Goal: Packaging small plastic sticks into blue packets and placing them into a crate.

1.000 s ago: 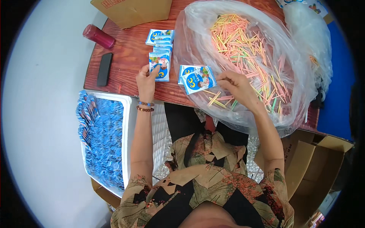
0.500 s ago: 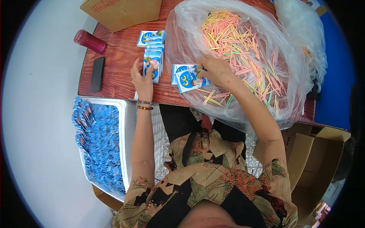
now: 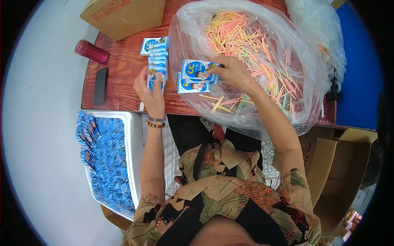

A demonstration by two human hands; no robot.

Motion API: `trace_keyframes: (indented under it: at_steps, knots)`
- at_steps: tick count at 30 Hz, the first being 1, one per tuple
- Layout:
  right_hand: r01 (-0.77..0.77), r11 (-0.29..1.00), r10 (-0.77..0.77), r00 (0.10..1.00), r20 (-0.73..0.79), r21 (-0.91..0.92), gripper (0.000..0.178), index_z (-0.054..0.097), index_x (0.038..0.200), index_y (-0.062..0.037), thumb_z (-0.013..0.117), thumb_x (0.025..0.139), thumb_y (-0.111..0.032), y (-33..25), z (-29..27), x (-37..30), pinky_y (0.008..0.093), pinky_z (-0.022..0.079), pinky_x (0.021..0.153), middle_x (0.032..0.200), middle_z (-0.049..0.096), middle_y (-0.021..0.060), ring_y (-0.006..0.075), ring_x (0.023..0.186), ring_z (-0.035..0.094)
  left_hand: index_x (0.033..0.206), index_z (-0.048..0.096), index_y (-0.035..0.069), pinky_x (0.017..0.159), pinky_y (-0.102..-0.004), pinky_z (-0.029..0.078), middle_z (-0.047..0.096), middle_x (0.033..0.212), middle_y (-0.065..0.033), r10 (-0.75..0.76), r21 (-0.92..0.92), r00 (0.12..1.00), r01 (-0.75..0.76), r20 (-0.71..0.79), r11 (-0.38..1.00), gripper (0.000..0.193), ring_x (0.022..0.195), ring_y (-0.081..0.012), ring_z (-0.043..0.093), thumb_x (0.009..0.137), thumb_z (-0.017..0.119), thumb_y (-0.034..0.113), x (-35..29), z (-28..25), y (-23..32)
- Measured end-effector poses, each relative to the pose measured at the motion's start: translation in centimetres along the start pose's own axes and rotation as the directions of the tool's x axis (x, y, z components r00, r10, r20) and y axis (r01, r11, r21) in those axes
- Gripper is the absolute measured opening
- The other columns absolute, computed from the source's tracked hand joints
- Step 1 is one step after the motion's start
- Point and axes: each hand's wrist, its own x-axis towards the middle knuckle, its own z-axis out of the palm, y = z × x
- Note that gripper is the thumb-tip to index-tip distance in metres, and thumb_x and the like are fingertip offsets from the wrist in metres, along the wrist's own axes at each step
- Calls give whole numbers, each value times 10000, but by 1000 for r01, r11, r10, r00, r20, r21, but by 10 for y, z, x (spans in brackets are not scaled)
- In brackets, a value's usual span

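In my right hand (image 3: pixel 234 76), thumb and fingers pinch the right edge of a small blue-and-white packet (image 3: pixel 197 69) with a cartoon figure. Beneath it, overlapping, a second such packet (image 3: pixel 193 86) lies on the edge of the clear plastic bag (image 3: pixel 184 43). My left hand (image 3: pixel 151 94) is at the near end of an overlapping row of similar packets (image 3: pixel 158 57), its fingers and thumb closed about the nearest packet (image 3: pixel 152 84). Pink, yellow and green thin sticks (image 3: pixel 234 35) are heaped in the open bag, beyond and right of my right hand.
A dark red tumbler (image 3: pixel 92 51) and a black phone-like slab (image 3: pixel 100 86) are on the wooden table (image 3: pixel 123 61) at left. A cardboard box (image 3: pixel 131 18) stands behind. Below left, a white foam box (image 3: pixel 130 151) holds many blue packets. An open carton (image 3: pixel 340 172) is at lower right.
The view has shifted slightly. My right hand has raised its packet away from me, showing more of the packet underneath. My left hand stays at the near end of the row.
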Motion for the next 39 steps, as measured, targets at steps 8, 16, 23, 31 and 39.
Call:
trace_keyframes:
  at_steps: [8,16,23,31,39]
  knots:
    - [193,968,-195,981,2,-158,183,703,929,-86,659,847,-244,-2,2,-3,352,461,671,819,655,72,244,740,609,989,631,5,656,-252,462,630,811,-26,-246,-648,851,516,464,560,181,752,-80,551,847,687,102,-10,40,55]
    - [561,818,-566,745,-353,-129,136,691,953,-86,607,875,-158,18,13,7,332,495,733,910,662,47,228,790,634,806,639,-8,589,-261,411,580,669,-37,-104,-485,962,218,251,847,109,693,-71,521,834,706,74,-11,42,46]
    - [174,833,-161,984,-69,525,105,688,914,-21,642,883,-110,2,-2,-20,217,453,693,824,671,-8,40,761,571,928,667,-11,702,-212,491,679,893,-16,-248,-750,836,549,490,368,76,755,-49,595,884,663,51,-12,25,79]
    - [135,730,-95,991,-96,670,125,691,927,-4,694,840,-94,6,2,-45,224,454,659,811,664,8,42,731,560,1004,661,-3,719,-227,501,676,943,-29,-319,-776,740,630,592,21,115,823,-70,612,900,640,42,-35,31,95]
    - [72,633,-57,997,-46,771,116,696,949,3,661,868,-73,17,-1,-63,210,467,679,845,682,6,45,754,584,1010,657,4,758,-275,529,676,992,-48,-371,-732,646,661,667,-166,110,868,-107,633,911,620,34,-49,27,115]
